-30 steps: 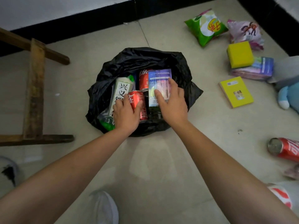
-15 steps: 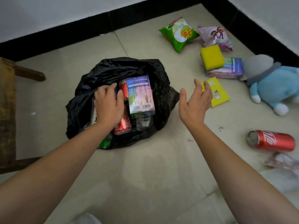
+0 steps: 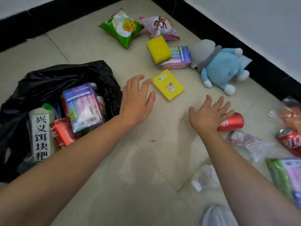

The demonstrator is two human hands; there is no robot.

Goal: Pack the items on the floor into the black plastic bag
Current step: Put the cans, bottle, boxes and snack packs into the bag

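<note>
The black plastic bag (image 3: 48,79) lies open at the left, holding a tissue pack (image 3: 83,105), a red can (image 3: 62,132) and a white labelled bottle (image 3: 41,136). My left hand (image 3: 136,98) hovers open just right of the bag, fingertips close to a flat yellow box (image 3: 168,84). My right hand (image 3: 210,113) is spread open, its fingers over the near end of a red cola can (image 3: 232,123) lying on the floor. Both hands hold nothing.
Further back lie a green snack bag (image 3: 122,27), a pink snack bag (image 3: 160,26), a yellow sponge (image 3: 158,48) on a tissue pack (image 3: 179,59), and a blue plush toy (image 3: 219,66). At the right: another cola can (image 3: 291,141), clear wrappers (image 3: 247,142), a tissue pack (image 3: 288,178).
Both hands left the bag and moved right. The right hand let go of the tissue pack and now reaches the cola can; the left hand came out beside the yellow box. The view swung right.
</note>
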